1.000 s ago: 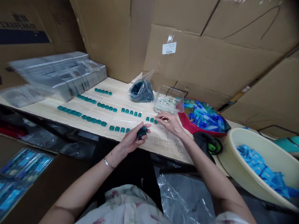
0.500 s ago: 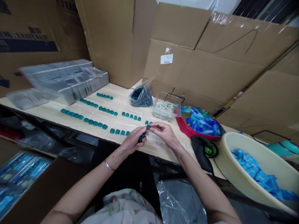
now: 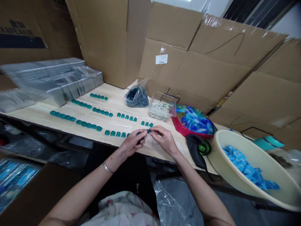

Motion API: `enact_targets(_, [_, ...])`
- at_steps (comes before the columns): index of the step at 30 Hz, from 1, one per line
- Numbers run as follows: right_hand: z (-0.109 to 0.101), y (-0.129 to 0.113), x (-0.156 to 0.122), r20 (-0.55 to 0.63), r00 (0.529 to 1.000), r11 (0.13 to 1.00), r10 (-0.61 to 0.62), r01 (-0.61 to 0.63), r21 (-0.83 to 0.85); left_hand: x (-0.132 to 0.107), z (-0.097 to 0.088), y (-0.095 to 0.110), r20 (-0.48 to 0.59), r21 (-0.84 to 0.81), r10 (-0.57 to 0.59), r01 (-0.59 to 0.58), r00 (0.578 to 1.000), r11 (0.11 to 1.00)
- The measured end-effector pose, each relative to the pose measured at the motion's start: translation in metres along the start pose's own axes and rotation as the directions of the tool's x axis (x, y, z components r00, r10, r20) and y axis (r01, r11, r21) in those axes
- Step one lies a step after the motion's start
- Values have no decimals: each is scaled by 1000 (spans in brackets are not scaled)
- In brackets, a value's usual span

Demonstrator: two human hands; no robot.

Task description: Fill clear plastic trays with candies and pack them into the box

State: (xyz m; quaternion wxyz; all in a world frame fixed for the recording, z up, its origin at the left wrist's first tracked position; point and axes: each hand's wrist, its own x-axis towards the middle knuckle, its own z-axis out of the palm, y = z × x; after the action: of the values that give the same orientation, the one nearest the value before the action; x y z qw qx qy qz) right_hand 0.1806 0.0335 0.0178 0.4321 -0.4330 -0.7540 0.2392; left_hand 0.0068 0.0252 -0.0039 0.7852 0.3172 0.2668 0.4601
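My left hand (image 3: 132,143) is curled closed around several small dark teal pieces, mostly hidden by its fingers. My right hand (image 3: 166,140) pinches one teal piece (image 3: 148,131), which the left fingertips also meet. Both hands are above the front edge of the table. Just beyond them lie three teal pieces (image 3: 147,124) in a short row. More rows of teal pieces (image 3: 89,125) stretch to the left, some on clear plastic trays (image 3: 121,128).
A plastic bag (image 3: 138,97) of dark pieces and a clear box (image 3: 162,108) of small bits stand behind. Rightward are a red tray (image 3: 178,125) of blue packets, a black-green item (image 3: 199,149), and a cream basin (image 3: 217,157). Stacked clear plastic packaging (image 3: 63,81) is at left.
The view has swung right, so the table things appear further left. A third teal piece now shows in the short row, where my right fingers were before. My hands remain together.
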Motion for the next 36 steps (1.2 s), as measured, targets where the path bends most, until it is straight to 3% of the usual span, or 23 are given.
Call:
enact_targets(4, [-25,38,16,-31,999,990,25,-29,-135,-2,-2,-5,-60,-5,-54,54,997,999])
enact_targets(8, [-39,80,38,158,986,931,-61,113,-347,-2,-5,-11,-78,-4,-117,117,990,993])
enact_targets(11, [-36,95,49,260,964,886,-51,164,-433,0,-7,-14,-102,-14,-130,130,986,991])
enact_targets(16, [-33,97,52,360,929,867,-88,250,-432,3,-9,-15,-112,-18,-136,135,984,991])
enact_targets(21, [-30,100,53,361,926,863,-112,271,-426,5,-11,-16,-113,-3,-128,129,985,992])
enact_targets(26, [-28,106,55,395,917,832,-54,260,-489,7,-11,-17,-108,-4,-113,113,988,994])
enact_targets(32, [-22,105,57,262,962,807,-75,213,-551,9,-9,-18,-106,25,-91,94,990,995])
enact_targets(36, [-14,97,60,323,946,803,-26,212,-557,10,-9,-18,-113,41,-90,95,990,995])
